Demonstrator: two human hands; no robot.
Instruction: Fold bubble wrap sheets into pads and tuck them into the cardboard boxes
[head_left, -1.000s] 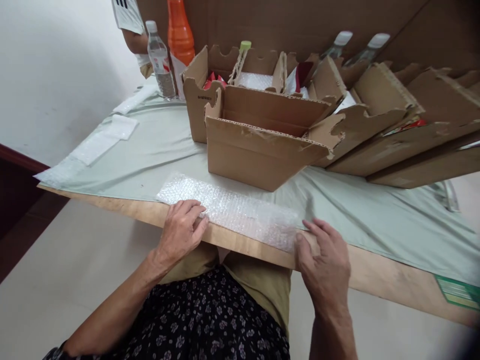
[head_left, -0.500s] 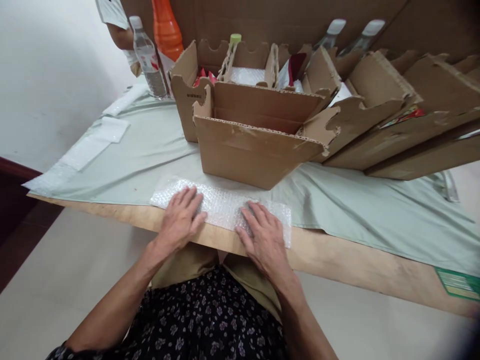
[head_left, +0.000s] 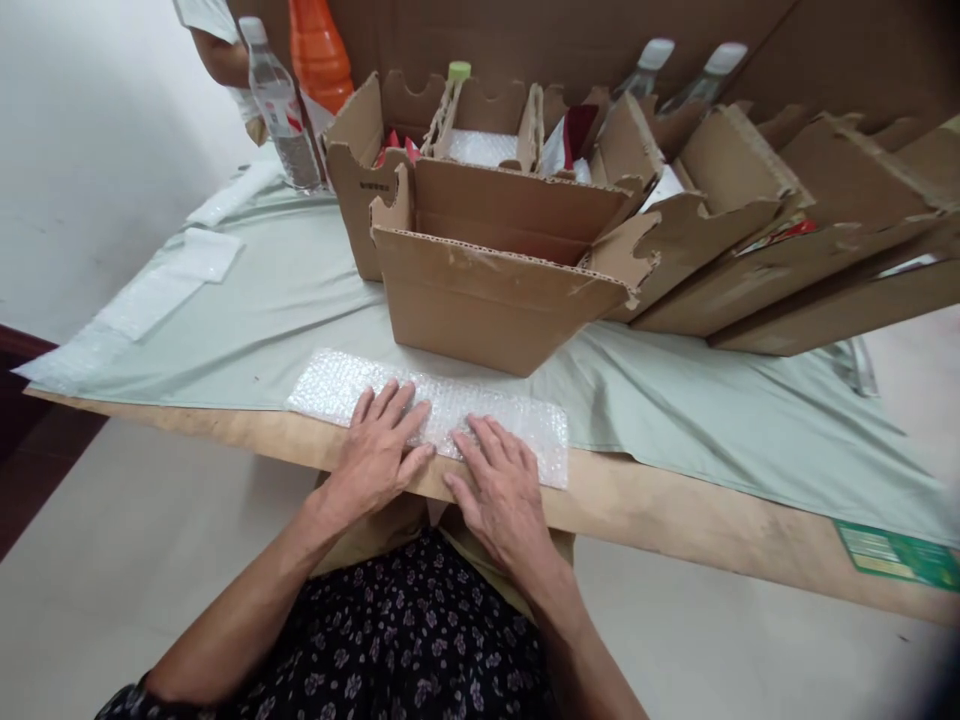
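A folded strip of bubble wrap (head_left: pixel 330 385) lies flat along the table's front edge. My left hand (head_left: pixel 379 440) rests on it left of the middle, fingers stretched out and thumb apart. Close by, my right hand (head_left: pixel 499 490) lies on the strip's near edge, also with its fingers extended. Neither hand grasps anything. Just behind the strip stands an open-topped cardboard box (head_left: pixel 495 300); its bottom is hidden from me.
More open cardboard boxes (head_left: pixel 720 230) stand behind and to the right, some holding packets and bubble wrap. Bubble wrap pieces (head_left: pixel 165 290), a clear bottle (head_left: pixel 277 110) and an orange bottle (head_left: pixel 321 60) are at the left. Another person's arm (head_left: pixel 221 60) shows at the back left.
My hands have come closer together on the bubble wrap, the left sliding right and the right shifting slightly left and nearer to me. The view has shifted slightly.
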